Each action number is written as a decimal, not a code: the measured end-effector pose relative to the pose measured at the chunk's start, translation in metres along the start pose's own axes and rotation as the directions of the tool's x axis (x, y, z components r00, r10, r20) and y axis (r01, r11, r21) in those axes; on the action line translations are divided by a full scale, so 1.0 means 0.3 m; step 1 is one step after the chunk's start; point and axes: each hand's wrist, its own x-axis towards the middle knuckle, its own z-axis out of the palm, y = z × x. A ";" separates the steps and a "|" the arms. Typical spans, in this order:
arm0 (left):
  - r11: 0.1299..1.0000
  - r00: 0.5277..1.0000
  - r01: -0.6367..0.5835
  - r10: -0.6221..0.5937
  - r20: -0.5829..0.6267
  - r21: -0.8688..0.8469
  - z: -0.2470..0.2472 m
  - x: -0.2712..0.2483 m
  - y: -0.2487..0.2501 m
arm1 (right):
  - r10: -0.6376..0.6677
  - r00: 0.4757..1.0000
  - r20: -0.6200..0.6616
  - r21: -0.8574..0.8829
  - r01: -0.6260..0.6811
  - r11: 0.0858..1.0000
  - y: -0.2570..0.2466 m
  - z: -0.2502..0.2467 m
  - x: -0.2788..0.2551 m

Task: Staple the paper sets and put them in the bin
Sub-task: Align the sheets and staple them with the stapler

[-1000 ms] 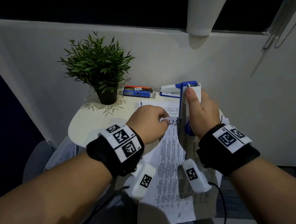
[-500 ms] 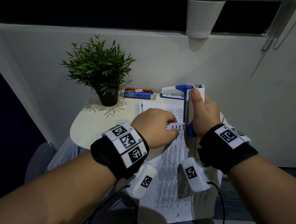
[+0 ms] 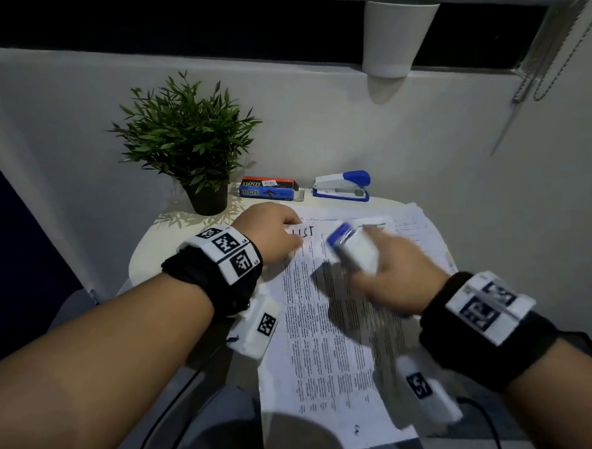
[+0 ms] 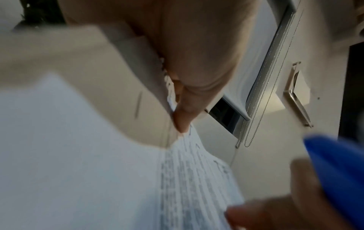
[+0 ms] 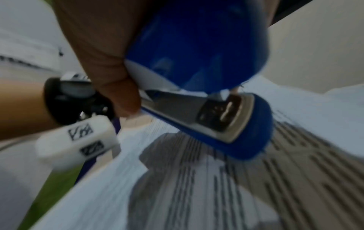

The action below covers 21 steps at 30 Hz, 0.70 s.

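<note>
A printed paper set (image 3: 333,329) lies on the small cream table (image 3: 163,245), its near end hanging over the front edge. My left hand (image 3: 273,237) pinches its top-left corner by the handwritten heading; the left wrist view shows a fingertip (image 4: 183,119) on the bent-up corner of the paper (image 4: 187,179). My right hand (image 3: 388,273) grips a blue and white stapler (image 3: 352,244) tilted just above the top of the sheets, blurred by motion. From the right wrist, that stapler (image 5: 206,54) hangs over the print (image 5: 216,194) with its jaws apart.
A second blue and white stapler (image 3: 341,187) and a box of staples (image 3: 267,188) sit at the back of the table by the wall. A potted plant (image 3: 185,143) stands at the back left. A white cone-shaped pot (image 3: 397,37) hangs above.
My right hand has swung the stapler from standing upright at the top of the paper down to a tilted pose and shifted right. The left hand stays on the corner.
</note>
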 end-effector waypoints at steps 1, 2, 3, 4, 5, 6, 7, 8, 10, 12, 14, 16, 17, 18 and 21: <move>1.000 1.000 -0.002 0.002 0.005 -0.022 0.004 0.002 -0.006 | -0.012 0.991 0.137 -0.175 0.036 0.984 0.003 0.033 -0.011; 0.999 1.000 -0.005 0.006 0.018 -0.051 0.010 0.003 -0.012 | -0.020 0.974 0.226 -0.304 0.090 0.948 0.009 0.063 -0.021; 0.996 0.999 -0.011 0.014 0.035 -0.084 0.014 0.002 -0.018 | -0.036 0.960 0.278 -0.390 0.146 0.909 0.016 0.090 -0.026; 0.992 0.998 -0.023 0.029 0.050 -0.122 0.020 0.000 -0.023 | -0.042 0.951 0.307 -0.437 0.180 0.881 0.024 0.113 -0.030; 0.986 0.997 -0.038 0.048 0.062 -0.160 0.023 -0.005 -0.026 | -0.031 0.945 0.326 -0.461 0.188 0.867 0.033 0.130 -0.032; 0.981 0.995 -0.058 0.072 0.071 -0.187 0.027 -0.010 -0.030 | -0.010 0.939 0.345 -0.475 0.183 0.861 0.041 0.145 -0.034; 0.978 0.993 -0.078 0.094 0.076 -0.191 0.031 -0.018 -0.031 | 0.001 0.932 0.361 -0.485 0.187 0.854 0.049 0.157 -0.039; 0.978 0.990 -0.095 0.111 0.082 -0.183 0.035 -0.027 -0.033 | -0.005 0.926 0.377 -0.496 0.207 0.843 0.052 0.165 -0.046; 0.976 0.983 -0.134 0.154 0.103 -0.171 0.045 -0.052 -0.035 | -0.036 0.914 0.403 -0.515 0.260 0.817 0.049 0.175 -0.061; 0.963 0.957 -0.243 0.258 0.133 -0.119 0.057 -0.079 -0.035 | -0.077 0.922 0.379 -0.523 0.282 0.805 0.043 0.178 -0.070; 0.928 0.912 -0.368 0.373 0.169 -0.066 0.069 -0.107 -0.028 | -0.096 0.936 0.339 -0.528 0.274 0.804 0.029 0.172 -0.076; 0.894 0.877 -0.448 0.442 0.187 -0.011 0.077 -0.125 -0.019 | -0.076 0.942 0.327 -0.539 0.252 0.804 0.018 0.165 -0.080; 0.887 0.872 -0.462 0.452 0.186 0.011 0.080 -0.131 -0.016 | -0.068 0.942 0.330 -0.544 0.248 0.802 0.013 0.163 -0.081; 0.883 0.871 -0.469 0.458 0.178 0.024 0.082 -0.133 -0.015 | -0.068 0.941 0.332 -0.550 0.252 0.797 0.012 0.162 -0.081; 0.881 0.871 -0.472 0.463 0.163 0.022 0.084 -0.134 -0.015 | -0.080 0.937 0.340 -0.547 0.266 0.794 0.017 0.164 -0.080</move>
